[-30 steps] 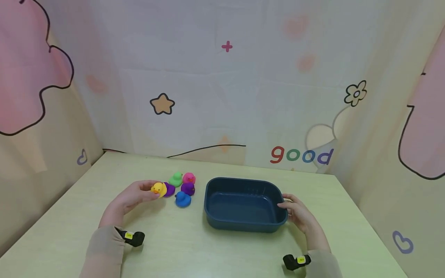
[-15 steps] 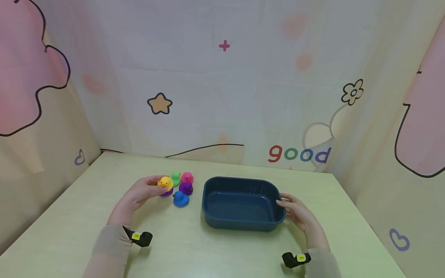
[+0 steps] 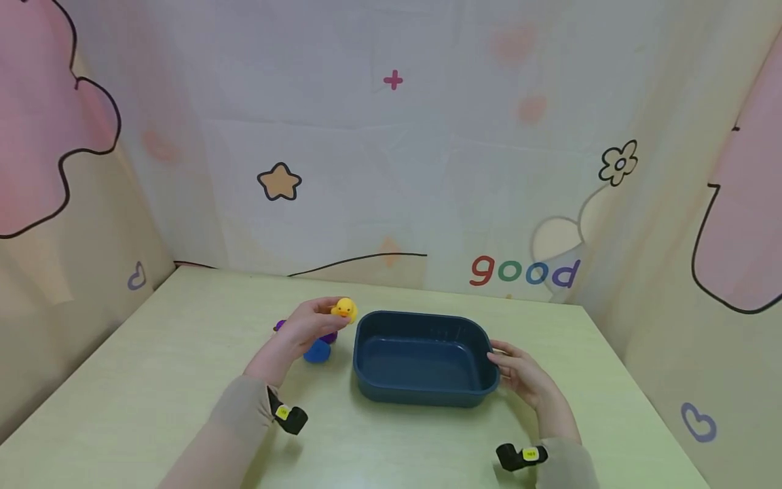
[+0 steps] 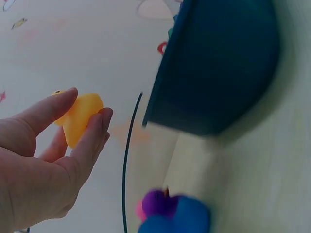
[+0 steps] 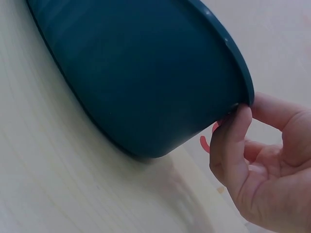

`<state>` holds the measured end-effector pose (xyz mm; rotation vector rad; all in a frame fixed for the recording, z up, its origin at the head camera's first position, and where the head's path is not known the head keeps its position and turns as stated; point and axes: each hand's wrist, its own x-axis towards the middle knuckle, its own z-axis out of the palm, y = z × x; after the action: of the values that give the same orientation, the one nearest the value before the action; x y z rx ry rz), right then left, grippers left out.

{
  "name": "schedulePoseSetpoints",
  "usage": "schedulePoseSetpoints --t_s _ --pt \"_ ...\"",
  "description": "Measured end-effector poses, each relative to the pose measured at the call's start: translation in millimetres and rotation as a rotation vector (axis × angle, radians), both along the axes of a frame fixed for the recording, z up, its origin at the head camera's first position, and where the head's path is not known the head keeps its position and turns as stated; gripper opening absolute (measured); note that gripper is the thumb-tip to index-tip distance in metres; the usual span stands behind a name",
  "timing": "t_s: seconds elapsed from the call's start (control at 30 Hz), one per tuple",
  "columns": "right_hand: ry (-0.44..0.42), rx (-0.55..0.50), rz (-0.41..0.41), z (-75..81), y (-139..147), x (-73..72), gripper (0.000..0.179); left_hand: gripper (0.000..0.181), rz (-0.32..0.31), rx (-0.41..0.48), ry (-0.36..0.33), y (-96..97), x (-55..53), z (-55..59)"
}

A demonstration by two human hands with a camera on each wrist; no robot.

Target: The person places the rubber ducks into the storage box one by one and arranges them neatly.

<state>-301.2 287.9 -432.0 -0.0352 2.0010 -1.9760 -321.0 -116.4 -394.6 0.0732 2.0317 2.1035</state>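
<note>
Yellow fills the pinch of the left hand [image 3: 305,324]: a yellow toy duck [image 3: 345,309] sits between the thumb [image 4: 51,109] on one side and the fingertips [image 4: 98,121] on the other, the grip parted only by the duck's width. It is held clear of the table [image 3: 379,448], just beside the far left corner of a dark blue tub [image 3: 427,397] and outside its rim. Smooth and plain-bodied, the duck shows small dark eyes and an orange bill turned towards the head camera.

At the tub's opposite end, the right hand [image 3: 522,372] pinches the rim, its digits bent around the edge. The tub is an open, rounded rectangle with a glossy inner wall.

Beneath and beside the left hand lie a blue duck [image 3: 317,352] and a purple duck [image 3: 330,337]; a pink shape [image 4: 141,209] peeps out behind them in the left wrist view. Beyond the table hangs a printed cloth [image 3: 342,149] lettered "good".
</note>
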Motion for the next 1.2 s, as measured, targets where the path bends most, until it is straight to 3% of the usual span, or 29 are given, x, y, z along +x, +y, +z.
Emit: schedulePoseSetpoints --t_s 0.27,0.57,0.8,1.07,1.2 --pt "-0.004 -0.047 0.013 0.9 4.4 1.9 0.061 0.052 -0.051 0.115 -0.034 70.2 -13.6 6.7" --pt "0.008 -0.039 0.014 -1.8 9.0 1.4 0.056 0.046 -0.122 0.08 -0.07 142.9 -17.6 1.2" --pt "0.005 -0.052 0.006 -0.3 7.9 2.1 0.051 0.047 -0.15 0.038 -0.121 176.4 -22.6 -8.3" --pt "-0.007 -0.068 0.008 -0.1 7.3 1.8 0.054 0.045 -0.088 -0.065 -0.155 201.5 -20.6 -14.9" --pt "-0.009 -0.055 0.009 0.1 8.6 1.4 0.056 0.041 -0.057 -0.176 -0.139 210.1 -20.2 -19.4"
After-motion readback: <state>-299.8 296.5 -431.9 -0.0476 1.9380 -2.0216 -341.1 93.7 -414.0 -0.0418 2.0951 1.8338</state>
